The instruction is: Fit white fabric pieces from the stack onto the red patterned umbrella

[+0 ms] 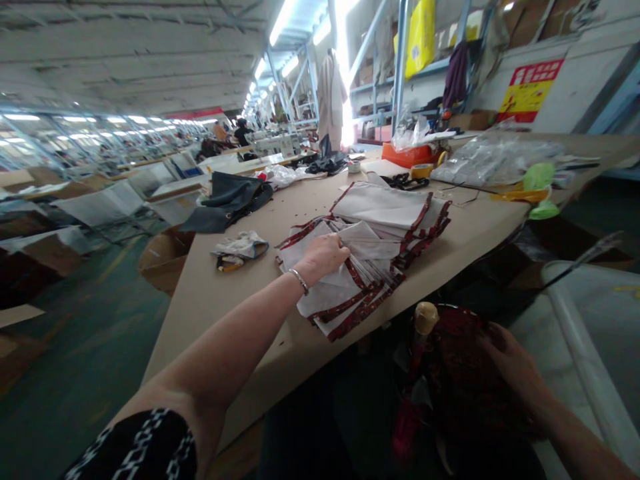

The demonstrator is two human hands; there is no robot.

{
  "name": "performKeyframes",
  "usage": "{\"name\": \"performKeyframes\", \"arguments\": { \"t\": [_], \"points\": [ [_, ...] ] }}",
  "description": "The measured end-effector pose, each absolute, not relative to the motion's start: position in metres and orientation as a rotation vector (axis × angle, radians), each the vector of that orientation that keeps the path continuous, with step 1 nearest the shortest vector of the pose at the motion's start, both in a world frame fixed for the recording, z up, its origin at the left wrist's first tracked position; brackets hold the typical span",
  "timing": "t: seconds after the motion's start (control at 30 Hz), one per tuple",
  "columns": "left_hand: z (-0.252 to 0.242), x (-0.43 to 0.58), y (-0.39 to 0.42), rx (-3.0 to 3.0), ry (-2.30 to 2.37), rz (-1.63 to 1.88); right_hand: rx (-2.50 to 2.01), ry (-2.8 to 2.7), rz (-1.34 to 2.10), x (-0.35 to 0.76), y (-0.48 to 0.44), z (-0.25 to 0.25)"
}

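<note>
My left hand (324, 258), with a silver bracelet at its wrist, rests on a fanned pile of pale fabric pieces (325, 293) edged in dark red patterned trim. Its fingers are bent and pinched on a fabric piece near the middle of the pile. A second pale stack (385, 203) with the same trim lies just behind. Lower right, in shadow below the table edge, my right hand (513, 363) is closed at the side of dark red patterned cloth (460, 367). Its fingertips are partly lost in the dark. Left of the cloth stands a tan-topped post (426, 319).
A work glove (243, 245) and folded dark cloth (230, 200) lie on the brown table (220, 300). Farther back are an orange bin (407, 155), tape (421, 171), clear plastic bags (495, 160) and a green plastic item (543, 193). A white bin (585, 333) stands at right.
</note>
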State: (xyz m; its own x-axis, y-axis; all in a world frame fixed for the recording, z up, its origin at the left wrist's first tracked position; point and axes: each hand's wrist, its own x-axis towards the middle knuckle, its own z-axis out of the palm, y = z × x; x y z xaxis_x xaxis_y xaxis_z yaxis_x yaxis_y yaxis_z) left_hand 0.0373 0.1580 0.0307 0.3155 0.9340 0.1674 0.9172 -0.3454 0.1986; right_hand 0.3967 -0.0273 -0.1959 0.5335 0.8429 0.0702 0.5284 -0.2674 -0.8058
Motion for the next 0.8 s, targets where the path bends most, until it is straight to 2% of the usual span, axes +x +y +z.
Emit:
{"name": "performKeyframes", "arguments": {
  "t": [0.1, 0.2, 0.37, 0.47, 0.6, 0.8],
  "points": [
    [0.034, 0.035, 0.161, 2.495, 1.743, 0.356, -1.815, -1.056, 0.523, 0.362, -0.025, -0.145],
    [0.038, 0.027, 0.155, 2.474, 1.745, 0.365, -1.576, -1.112, 0.426, 0.318, -0.036, -0.080],
    [0.048, 0.012, 0.125, 2.361, 1.702, 0.556, -1.118, -1.676, 0.306, 0.240, -0.028, 0.000],
    [0.051, 0.005, 0.102, 2.248, 1.585, 0.762, -1.074, -1.901, 0.290, 0.199, 0.012, 0.019],
    [0.047, -0.003, 0.081, 2.163, 1.563, 0.899, -1.316, -2.099, 0.264, 0.155, 0.061, 0.024],
    [0.040, -0.015, 0.063, 2.117, 1.654, 1.013, -1.422, -2.386, 0.166, 0.133, 0.067, 0.018]
  ]
}}
